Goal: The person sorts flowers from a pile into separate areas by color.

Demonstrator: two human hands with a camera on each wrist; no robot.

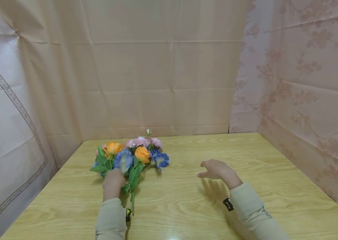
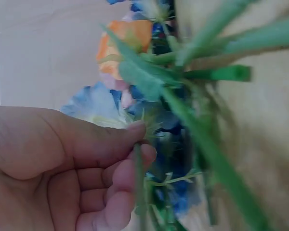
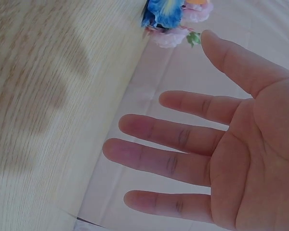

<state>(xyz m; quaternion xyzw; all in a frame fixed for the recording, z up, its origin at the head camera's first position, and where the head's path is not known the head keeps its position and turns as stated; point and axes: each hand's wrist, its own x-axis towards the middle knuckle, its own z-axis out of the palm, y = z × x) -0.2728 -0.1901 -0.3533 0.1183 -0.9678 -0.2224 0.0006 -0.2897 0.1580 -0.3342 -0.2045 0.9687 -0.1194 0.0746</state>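
In the head view my left hand (image 1: 114, 181) is at the near side of a pile of artificial flowers on the table's left part. The left wrist view shows that hand (image 2: 101, 168) pinching a thin green stem (image 2: 139, 180) between thumb and curled fingers. A blue flower (image 1: 123, 160) stands just beyond the hand, with orange roses (image 1: 142, 154), pink flowers (image 1: 141, 141) and another blue flower (image 1: 160, 160) around it. My right hand (image 1: 218, 169) hovers above the table to the right, apart from the flowers. Its fingers (image 3: 156, 132) are spread and hold nothing.
The wood-grain table (image 1: 180, 203) fills the lower view. Green leaves and stems (image 1: 133, 180) point toward the near edge beside the left hand. A beige curtain (image 1: 157, 83) hangs behind, a floral cloth (image 1: 309, 83) at the right and a white cloth (image 1: 4, 116) at the left.
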